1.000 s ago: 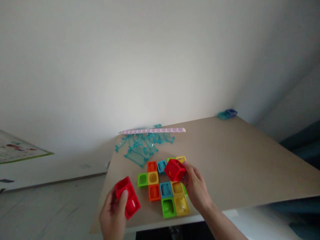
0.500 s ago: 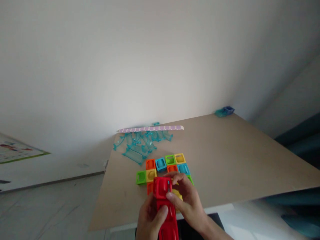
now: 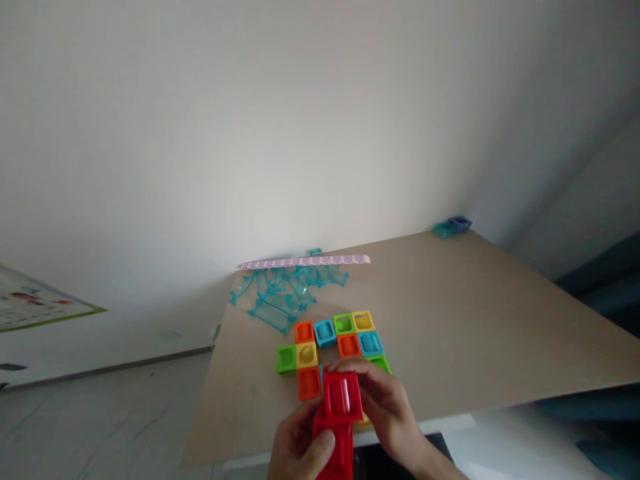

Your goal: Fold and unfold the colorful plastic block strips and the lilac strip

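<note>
Red hollow toy blocks (image 3: 343,398) stand in a column in front of me, over the near edge of the table. My left hand (image 3: 301,445) is closed around the lower block, its thumb pressed on the face. My right hand (image 3: 393,408) curls round the right side of the top red block, with fingers behind it. The top block sits slightly right of and tilted from the one below. Beyond my hands lie several square blocks in orange (image 3: 309,383), yellow (image 3: 307,355), green (image 3: 287,359) and blue (image 3: 371,344); some are partly hidden by my hands.
Several clear blue track-like pieces (image 3: 274,310) lie at the table's back left, beside a long pink-and-white strip (image 3: 306,261) near the wall. Dark blue and teal pieces (image 3: 453,227) sit at the far right corner of the tabletop (image 3: 460,320).
The top red block has turned and shifted right against the lower one. My right thumb has left its front face, and the right hand has moved slightly right.
</note>
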Demonstrator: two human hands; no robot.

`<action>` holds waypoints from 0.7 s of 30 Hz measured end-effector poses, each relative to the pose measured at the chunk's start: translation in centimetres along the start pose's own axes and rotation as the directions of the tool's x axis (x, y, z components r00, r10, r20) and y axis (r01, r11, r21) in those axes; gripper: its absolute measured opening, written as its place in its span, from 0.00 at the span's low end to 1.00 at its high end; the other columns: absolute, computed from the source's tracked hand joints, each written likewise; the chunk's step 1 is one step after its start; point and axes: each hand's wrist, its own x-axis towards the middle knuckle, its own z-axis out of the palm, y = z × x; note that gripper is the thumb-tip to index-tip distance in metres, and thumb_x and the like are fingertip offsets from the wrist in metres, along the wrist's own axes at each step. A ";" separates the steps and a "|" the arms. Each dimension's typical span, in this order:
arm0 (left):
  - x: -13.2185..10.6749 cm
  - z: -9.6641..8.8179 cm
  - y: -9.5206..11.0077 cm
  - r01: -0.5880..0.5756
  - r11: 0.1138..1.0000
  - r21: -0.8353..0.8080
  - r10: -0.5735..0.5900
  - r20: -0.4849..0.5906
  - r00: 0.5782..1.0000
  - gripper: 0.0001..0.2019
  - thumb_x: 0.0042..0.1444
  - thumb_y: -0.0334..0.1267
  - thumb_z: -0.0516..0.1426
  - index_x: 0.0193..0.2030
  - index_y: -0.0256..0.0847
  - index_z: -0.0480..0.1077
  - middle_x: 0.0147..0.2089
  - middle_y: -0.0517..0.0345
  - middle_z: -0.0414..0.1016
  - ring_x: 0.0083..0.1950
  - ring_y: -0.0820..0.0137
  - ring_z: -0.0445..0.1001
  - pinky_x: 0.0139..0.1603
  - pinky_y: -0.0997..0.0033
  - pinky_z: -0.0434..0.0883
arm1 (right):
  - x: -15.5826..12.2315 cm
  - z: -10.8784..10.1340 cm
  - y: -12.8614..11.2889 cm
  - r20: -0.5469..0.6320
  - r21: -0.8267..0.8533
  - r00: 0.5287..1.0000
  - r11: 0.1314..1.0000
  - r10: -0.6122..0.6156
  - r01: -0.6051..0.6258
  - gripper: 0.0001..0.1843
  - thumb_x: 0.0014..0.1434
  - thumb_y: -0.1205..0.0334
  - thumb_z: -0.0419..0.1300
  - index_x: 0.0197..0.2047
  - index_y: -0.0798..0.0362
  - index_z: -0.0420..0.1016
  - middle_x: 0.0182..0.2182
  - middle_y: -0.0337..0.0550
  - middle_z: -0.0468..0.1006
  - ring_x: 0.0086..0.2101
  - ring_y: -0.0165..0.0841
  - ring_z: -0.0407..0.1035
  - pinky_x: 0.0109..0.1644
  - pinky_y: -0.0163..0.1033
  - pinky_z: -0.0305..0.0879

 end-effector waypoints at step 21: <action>-0.1 0.1 -0.7 -0.036 0.996 0.081 0.033 0.045 0.998 0.24 0.46 0.57 0.63 0.36 0.34 0.78 0.27 0.55 0.74 0.27 0.72 0.66 0.28 0.76 0.63 | -0.8 0.3 0.4 0.053 -0.349 0.975 0.911 -0.216 0.221 0.19 0.66 0.68 0.52 0.54 0.40 0.74 0.47 0.43 0.79 0.47 0.36 0.74 0.51 0.38 0.71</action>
